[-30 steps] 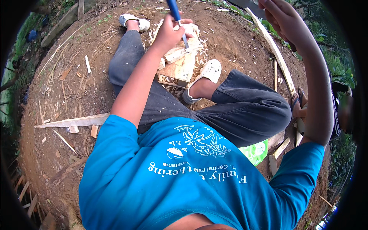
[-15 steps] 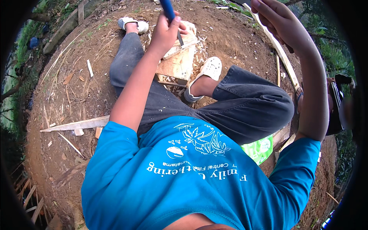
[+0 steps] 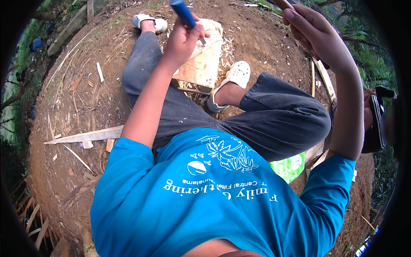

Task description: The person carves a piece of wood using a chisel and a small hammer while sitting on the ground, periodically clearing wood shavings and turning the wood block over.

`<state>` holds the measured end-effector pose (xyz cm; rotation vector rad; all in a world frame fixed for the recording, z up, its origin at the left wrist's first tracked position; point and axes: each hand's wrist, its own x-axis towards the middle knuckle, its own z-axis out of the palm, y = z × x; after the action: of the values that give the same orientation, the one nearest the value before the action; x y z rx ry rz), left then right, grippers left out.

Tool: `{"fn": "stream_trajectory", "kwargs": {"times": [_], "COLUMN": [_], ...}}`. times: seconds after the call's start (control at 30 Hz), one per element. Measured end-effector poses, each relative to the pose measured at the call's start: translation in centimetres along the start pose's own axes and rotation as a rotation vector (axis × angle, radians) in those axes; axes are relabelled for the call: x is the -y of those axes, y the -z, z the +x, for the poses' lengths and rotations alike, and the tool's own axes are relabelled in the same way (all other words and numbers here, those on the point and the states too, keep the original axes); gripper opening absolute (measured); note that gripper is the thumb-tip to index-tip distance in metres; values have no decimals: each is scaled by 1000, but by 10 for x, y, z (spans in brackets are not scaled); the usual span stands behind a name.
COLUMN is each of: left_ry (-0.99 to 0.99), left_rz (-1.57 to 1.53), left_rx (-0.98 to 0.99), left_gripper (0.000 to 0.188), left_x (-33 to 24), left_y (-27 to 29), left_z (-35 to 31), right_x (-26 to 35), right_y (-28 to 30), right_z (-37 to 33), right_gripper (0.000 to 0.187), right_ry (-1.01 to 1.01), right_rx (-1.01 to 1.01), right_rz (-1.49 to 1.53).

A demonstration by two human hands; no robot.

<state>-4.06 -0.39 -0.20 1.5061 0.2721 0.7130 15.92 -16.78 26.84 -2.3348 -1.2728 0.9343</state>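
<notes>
A blue-handled chisel (image 3: 184, 14) stands tilted in my left hand (image 3: 180, 45), which is wrapped round it. Its short visible blade points down at the top of a pale, carved wooden block (image 3: 198, 68), which sits between my feet. Whether the tip touches the wood, I cannot tell. My right hand (image 3: 314, 37) is raised at the upper right, fingers curled round a brown wooden handle (image 3: 283, 4). Most of that tool lies beyond the picture's upper edge, so its head is hidden.
Wood chips surround the block. A long pointed wood strip (image 3: 85, 136) lies on the soil at left, with small offcuts nearby. Pale slats (image 3: 325, 81) lie at right, and a green bag (image 3: 289, 166) is beside my thigh. A person's dark-clad part (image 3: 376, 122) shows at far right.
My right hand has come down a little, and the brown handle now shows at the upper edge. The chisel's blue handle has tipped to the left in my left hand.
</notes>
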Motion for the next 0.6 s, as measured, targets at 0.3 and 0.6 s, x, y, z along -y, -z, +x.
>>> {"fn": "stream_trajectory", "kwargs": {"times": [0.3, 0.6], "left_ry": [396, 341], "left_rz": [-340, -624], "left_rx": [-572, -568], "left_gripper": [21, 16], "left_x": [-8, 10], "left_y": [2, 20], "left_z": [15, 5], "right_x": [-59, -100], "right_y": [-40, -111], "right_z": [19, 22], "right_gripper": [38, 35], "right_ry": [122, -131], "right_rx": [8, -6], "right_rz": [286, 398]}}
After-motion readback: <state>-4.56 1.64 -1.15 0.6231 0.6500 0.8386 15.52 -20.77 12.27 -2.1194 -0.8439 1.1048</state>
